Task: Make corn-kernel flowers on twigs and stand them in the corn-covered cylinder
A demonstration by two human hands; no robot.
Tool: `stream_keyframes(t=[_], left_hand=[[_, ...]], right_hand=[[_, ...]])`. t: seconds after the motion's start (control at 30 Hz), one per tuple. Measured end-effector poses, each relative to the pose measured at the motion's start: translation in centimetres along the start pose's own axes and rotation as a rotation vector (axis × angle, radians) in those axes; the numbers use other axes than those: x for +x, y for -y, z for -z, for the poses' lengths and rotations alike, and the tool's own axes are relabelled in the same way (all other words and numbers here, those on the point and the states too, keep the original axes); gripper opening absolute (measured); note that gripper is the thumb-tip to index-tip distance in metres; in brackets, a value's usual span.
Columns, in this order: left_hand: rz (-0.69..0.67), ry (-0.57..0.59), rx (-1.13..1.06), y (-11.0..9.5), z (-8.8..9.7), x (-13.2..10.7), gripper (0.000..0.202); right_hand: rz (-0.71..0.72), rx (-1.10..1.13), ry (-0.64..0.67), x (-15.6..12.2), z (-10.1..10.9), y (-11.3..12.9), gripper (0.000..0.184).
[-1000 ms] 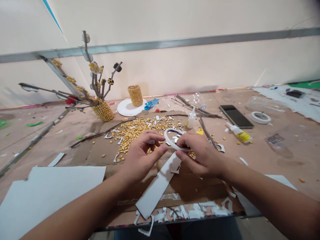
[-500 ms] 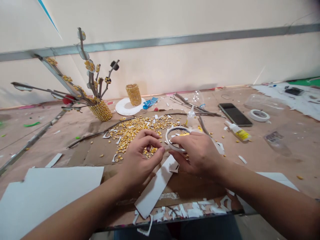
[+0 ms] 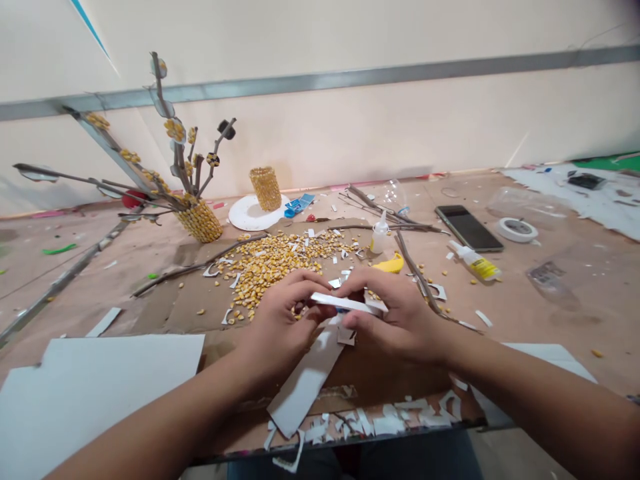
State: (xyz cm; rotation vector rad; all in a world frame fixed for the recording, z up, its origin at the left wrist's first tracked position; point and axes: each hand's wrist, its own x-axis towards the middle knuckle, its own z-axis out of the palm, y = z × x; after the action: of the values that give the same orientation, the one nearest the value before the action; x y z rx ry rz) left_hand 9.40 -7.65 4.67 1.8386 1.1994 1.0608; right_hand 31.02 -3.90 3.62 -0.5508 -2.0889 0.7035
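Observation:
Between my hands is a thin white ring (image 3: pixel 346 302), tipped almost edge-on to the camera. My left hand (image 3: pixel 283 317) is closed on its left end, and my right hand (image 3: pixel 403 313) pinches the right end between thumb and fingers. The far side of the ring is hidden. Under the hands lies a long white strip (image 3: pixel 305 383) on brown cardboard (image 3: pixel 390 373). Just beyond them spreads a heap of yellow corn kernels (image 3: pixel 260 270). A yellow object (image 3: pixel 390 264) rests behind my right hand.
Corn-covered cup with branches (image 3: pixel 200 221) stands at left; a smaller corn cup (image 3: pixel 266 189) sits on a white disc (image 3: pixel 240 215). Rightward are glue bottles (image 3: pixel 380 237), a phone (image 3: pixel 469 228), a tape roll (image 3: pixel 517 230) and twigs (image 3: pixel 415 270). White scraps (image 3: pixel 390 423) line the front edge.
My right hand has turned the ring from facing the camera to nearly edge-on and brought it left and nearer. My left hand, free before, has taken hold of it.

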Motion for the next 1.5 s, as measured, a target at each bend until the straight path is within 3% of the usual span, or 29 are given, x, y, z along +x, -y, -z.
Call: stream_keyframes(t=[0.1,0.2,0.3,0.4,0.47,0.57,0.63,0.7,0.73,0.83,0.93,1.07,1.17,1.23,1.27,1.33,1.37,1.43,1.5], left_hand=[[0.084,-0.115,-0.067,0.0,0.2,0.4,0.006],[0.15,-0.158,-0.11,-0.1,0.5,0.7,0.007],[0.174,-0.18,-0.135,-0.1,0.8,0.8,0.01],[0.156,-0.206,-0.151,-0.2,0.9,0.8,0.01],[0.136,-0.21,-0.147,-0.2,0.9,0.7,0.011],[0.144,-0.213,-0.127,-0.1,1.1,0.7,0.013],[0.158,-0.222,-0.123,-0.1,1.2,0.8,0.015],[0.154,-0.233,-0.13,0.0,1.3,0.8,0.015],[0.146,-0.237,-0.134,0.0,1.3,0.8,0.015],[0.131,-0.224,-0.144,0.1,1.2,0.8,0.014],[0.159,-0.188,-0.143,0.2,1.0,0.8,0.011],[0.186,-0.129,-0.139,0.6,0.7,0.8,0.012],[0.183,-0.09,-0.149,0.8,0.6,0.7,0.012],[0.165,-0.055,-0.141,0.5,0.5,0.7,0.012],[0.16,-0.039,-0.134,0.3,0.4,0.6,0.012],[0.16,-0.009,-0.123,-0.1,0.3,0.5,0.011],[0.161,-0.001,-0.123,-0.3,0.2,0.5,0.01],[0.154,0.007,-0.132,-0.5,0.1,0.4,0.01],[0.146,0.023,-0.134,-0.5,0.0,0.4,0.013]], right_hand=[[-0.073,-0.017,0.051,0.5,2.1,-0.9,0.065],[-0.3,-0.097,0.228,0.8,4.1,-1.7,0.085],[-0.46,-0.223,0.422,1.0,4.7,-1.9,0.069],[-0.47,-0.357,0.522,0.9,3.4,-1.8,0.031],[-0.456,-0.424,0.555,0.7,2.2,-1.8,0.015],[-0.445,-0.434,0.576,0.5,1.9,-1.7,0.013],[-0.467,-0.343,0.578,0.7,3.2,-1.8,0.013],[-0.527,-0.217,0.509,1.0,5.7,-2.3,0.006],[-0.579,-0.164,0.427,1.1,7.2,-2.8,0.013],[-0.682,-0.184,-0.018,1.3,10.9,-5.1,0.027],[-0.822,-0.319,-0.474,1.5,12.5,-8.1,0.018],[-0.812,-0.381,-0.583,1.7,12.1,-10.2,0.03],[-0.692,-0.416,-0.662,1.8,10.6,-8.8,0.031],[-0.595,-0.383,-0.638,1.7,8.9,-6.6,0.029],[-0.529,-0.313,-0.541,1.6,7.8,-5.3,0.028],[-0.289,0.003,-0.087,1.3,5.3,-2.8,0.031],[-0.249,0.081,0.058,1.1,4.0,-1.7,0.034],[-0.275,0.143,0.179,0.8,1.8,0.0,0.036],[-0.379,0.272,0.209,0.5,0.3,0.8,0.032]])
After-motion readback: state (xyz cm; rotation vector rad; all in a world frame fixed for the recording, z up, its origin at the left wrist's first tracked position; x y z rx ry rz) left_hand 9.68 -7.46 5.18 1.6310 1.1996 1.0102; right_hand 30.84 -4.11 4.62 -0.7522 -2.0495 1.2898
